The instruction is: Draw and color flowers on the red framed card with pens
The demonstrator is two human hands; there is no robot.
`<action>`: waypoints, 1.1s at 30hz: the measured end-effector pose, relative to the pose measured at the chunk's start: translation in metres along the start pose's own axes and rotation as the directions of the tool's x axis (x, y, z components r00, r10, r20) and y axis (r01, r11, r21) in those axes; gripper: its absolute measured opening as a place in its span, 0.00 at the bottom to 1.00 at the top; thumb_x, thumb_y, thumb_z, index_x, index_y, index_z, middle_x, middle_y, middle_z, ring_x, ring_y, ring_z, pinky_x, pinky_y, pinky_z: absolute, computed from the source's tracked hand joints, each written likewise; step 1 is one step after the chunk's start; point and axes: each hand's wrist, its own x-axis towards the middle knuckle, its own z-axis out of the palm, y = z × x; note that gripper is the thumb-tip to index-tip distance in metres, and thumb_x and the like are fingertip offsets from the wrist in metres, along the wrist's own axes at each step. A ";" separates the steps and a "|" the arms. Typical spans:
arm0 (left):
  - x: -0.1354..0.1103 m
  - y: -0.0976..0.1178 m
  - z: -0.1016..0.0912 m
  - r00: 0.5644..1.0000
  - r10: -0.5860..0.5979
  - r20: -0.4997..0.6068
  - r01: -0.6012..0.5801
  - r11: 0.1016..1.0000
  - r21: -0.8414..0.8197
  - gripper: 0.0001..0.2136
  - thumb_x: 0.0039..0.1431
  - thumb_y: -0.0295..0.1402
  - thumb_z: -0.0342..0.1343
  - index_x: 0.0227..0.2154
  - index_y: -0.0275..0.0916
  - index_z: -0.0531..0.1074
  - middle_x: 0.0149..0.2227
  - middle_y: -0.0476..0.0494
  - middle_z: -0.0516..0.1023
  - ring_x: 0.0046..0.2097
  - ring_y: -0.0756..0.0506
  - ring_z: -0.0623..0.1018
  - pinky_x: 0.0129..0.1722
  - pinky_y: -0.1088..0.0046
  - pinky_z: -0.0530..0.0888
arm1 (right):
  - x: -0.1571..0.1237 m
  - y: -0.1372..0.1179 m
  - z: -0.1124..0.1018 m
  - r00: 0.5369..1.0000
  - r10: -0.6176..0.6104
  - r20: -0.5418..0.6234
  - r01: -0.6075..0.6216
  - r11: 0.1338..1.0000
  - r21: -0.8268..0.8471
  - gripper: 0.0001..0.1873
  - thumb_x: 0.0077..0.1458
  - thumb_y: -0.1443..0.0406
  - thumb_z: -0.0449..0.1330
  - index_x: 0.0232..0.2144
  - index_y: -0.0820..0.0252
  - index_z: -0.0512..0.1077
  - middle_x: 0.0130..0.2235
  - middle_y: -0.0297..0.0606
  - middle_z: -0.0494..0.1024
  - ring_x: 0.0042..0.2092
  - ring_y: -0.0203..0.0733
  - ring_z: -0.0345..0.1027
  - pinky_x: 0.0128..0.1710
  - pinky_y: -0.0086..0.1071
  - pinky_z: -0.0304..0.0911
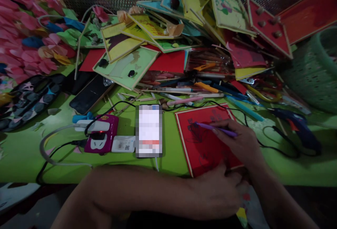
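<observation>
A red card (204,141) framed with thin sticks lies on the green table (23,151) in front of me. My right hand (243,144) is closed round a purple pen (214,128), whose tip rests on a dark drawing at the card's upper left. My left hand (218,194) lies across my body at the card's near edge, fingers curled and pressing on the card's lower corner. A phone (149,130) with a lit screen lies flat just left of the card.
A purple power strip (101,134) with plugged cables sits left of the phone. Pens and sticks (184,90) litter the table behind the card. Framed paper crafts (147,43) pile at the back, pink paper flowers (23,28) at left, a glue gun (298,125) and a green basket (316,71) at right.
</observation>
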 end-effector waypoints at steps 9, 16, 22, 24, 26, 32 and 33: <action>0.000 0.001 0.001 0.999 0.002 0.032 -0.002 1.000 -0.008 0.18 0.68 0.33 0.49 0.53 0.52 0.82 0.66 0.43 0.74 0.67 0.37 0.71 0.54 0.55 0.74 | 0.000 0.000 -0.001 1.000 -0.001 0.006 0.001 1.000 0.018 0.07 0.59 0.59 0.65 0.37 0.53 0.81 0.36 0.37 0.86 0.35 0.47 0.80 0.36 0.38 0.74; -0.001 -0.001 0.000 1.000 0.004 -0.027 -0.005 1.000 -0.020 0.17 0.68 0.32 0.50 0.51 0.48 0.83 0.63 0.41 0.77 0.64 0.37 0.74 0.52 0.58 0.74 | 0.001 -0.003 -0.002 1.000 0.016 0.013 -0.016 0.999 0.033 0.06 0.58 0.59 0.65 0.35 0.52 0.81 0.34 0.37 0.86 0.34 0.47 0.80 0.35 0.39 0.74; -0.001 0.004 0.005 1.000 -0.002 -0.005 0.002 1.000 -0.009 0.18 0.68 0.33 0.50 0.51 0.51 0.82 0.65 0.43 0.75 0.66 0.36 0.72 0.54 0.55 0.73 | 0.000 -0.001 -0.002 1.000 0.012 0.007 -0.012 0.999 0.031 0.06 0.58 0.59 0.65 0.36 0.51 0.81 0.35 0.37 0.86 0.34 0.47 0.80 0.36 0.40 0.74; 0.000 0.004 0.005 1.000 0.002 0.012 -0.001 1.000 -0.002 0.18 0.68 0.33 0.49 0.53 0.50 0.82 0.66 0.41 0.74 0.66 0.36 0.72 0.54 0.55 0.73 | 0.000 0.000 -0.002 1.000 0.017 0.009 -0.017 0.999 0.032 0.06 0.58 0.59 0.65 0.36 0.51 0.81 0.35 0.37 0.86 0.34 0.47 0.80 0.37 0.40 0.75; 0.000 0.003 0.004 0.999 0.017 0.036 -0.017 1.000 0.005 0.19 0.69 0.33 0.48 0.54 0.50 0.81 0.67 0.40 0.73 0.66 0.36 0.72 0.52 0.55 0.74 | 0.000 0.001 -0.002 1.000 0.016 0.014 -0.016 0.999 0.028 0.06 0.58 0.58 0.66 0.36 0.51 0.81 0.35 0.37 0.86 0.35 0.48 0.80 0.37 0.40 0.75; 0.000 0.002 0.004 1.000 -0.003 0.013 0.002 1.000 0.021 0.21 0.69 0.32 0.46 0.56 0.49 0.79 0.66 0.42 0.74 0.66 0.36 0.71 0.54 0.55 0.72 | 0.000 0.001 0.000 1.000 0.017 0.011 -0.017 1.000 0.009 0.09 0.59 0.57 0.65 0.37 0.53 0.82 0.37 0.39 0.87 0.36 0.48 0.81 0.36 0.39 0.75; 0.000 0.002 0.004 1.000 -0.007 0.002 0.007 1.000 0.022 0.21 0.69 0.32 0.46 0.57 0.49 0.79 0.66 0.42 0.74 0.66 0.37 0.71 0.54 0.55 0.72 | 0.000 0.002 0.000 1.000 0.014 0.008 -0.014 1.000 0.005 0.09 0.60 0.57 0.65 0.38 0.53 0.82 0.37 0.39 0.87 0.36 0.48 0.81 0.36 0.39 0.74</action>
